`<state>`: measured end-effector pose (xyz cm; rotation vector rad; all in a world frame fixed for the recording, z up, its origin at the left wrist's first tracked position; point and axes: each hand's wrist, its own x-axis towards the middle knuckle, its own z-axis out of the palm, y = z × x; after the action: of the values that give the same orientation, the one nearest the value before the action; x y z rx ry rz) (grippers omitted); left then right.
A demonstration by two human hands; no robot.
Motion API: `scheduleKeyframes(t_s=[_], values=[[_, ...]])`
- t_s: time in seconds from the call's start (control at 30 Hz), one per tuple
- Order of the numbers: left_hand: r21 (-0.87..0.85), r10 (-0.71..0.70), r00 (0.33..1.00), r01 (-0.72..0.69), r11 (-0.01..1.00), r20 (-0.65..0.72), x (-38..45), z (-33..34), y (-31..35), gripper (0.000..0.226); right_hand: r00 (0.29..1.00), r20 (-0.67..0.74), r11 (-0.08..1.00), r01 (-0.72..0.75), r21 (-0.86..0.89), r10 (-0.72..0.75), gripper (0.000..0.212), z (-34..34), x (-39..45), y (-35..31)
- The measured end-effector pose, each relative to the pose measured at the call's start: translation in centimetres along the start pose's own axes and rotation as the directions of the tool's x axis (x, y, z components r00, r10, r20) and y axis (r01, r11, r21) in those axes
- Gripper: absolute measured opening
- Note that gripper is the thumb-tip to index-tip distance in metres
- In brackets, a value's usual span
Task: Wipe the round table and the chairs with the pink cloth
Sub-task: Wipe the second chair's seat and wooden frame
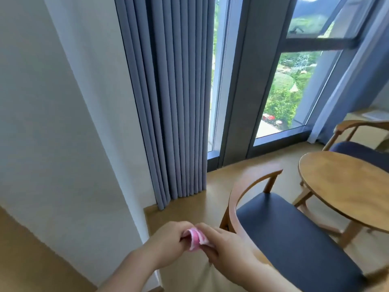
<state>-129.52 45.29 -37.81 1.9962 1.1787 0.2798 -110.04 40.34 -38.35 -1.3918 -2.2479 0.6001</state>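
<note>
Both my hands are low at the near edge, w/ the pink cloth [194, 239] bunched up between them. My left hand [168, 242] has its fingers curled round the cloth's left side; my right hand [226, 247] pinches the right side, thumb on top. Only a small fold of cloth shows between the fingers, the rest is hidden in my grip.

To the right, just beside my right hand, is the near chair [294, 241]: curved wooden back and armrest, dark blue seat pad. Beyond it to the right stands the round table [345, 186], light wood, its top bare where I can see it. The far chair [362, 152] sits behind the table, same wood and blue seat, partly cut off by the right edge.

Far side: grey-blue curtain [168, 102] hanging to the wood floor [242, 165], and a tall window [294, 85] w/ greenery outside. White wall [52, 123] on the left. Something pale lies on a surface far right, prob. paper, too blurred to tell.
</note>
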Motion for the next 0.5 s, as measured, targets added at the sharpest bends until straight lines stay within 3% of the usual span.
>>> scheduleKeyframes(t_s=[0.13, 0.3, 0.5], values=[[-0.028, 0.058, 0.998, -0.057, 0.998, 0.03, 1.7, -5.1, 5.8, 0.017, 0.996, -0.065, 0.998, -0.067, -0.005, 0.066, 0.028, -7.0, 1.4, -2.2], [0.018, 0.173, 0.984, -0.174, 0.984, 0.048, 8.8, -7.0, 9.2, 0.009, 0.98, -0.18, 0.995, -0.087, -0.04, 0.078, 0.04, -11.8, 3.5, 0.4], [0.054, 0.274, 0.962, -0.274, 0.96, -0.007, 16.1, -6.3, 12.1, 0.019, 0.931, -0.349, 0.957, 0.004, -0.289, -0.109, 0.061, -15.7, 4.2, 7.3]])
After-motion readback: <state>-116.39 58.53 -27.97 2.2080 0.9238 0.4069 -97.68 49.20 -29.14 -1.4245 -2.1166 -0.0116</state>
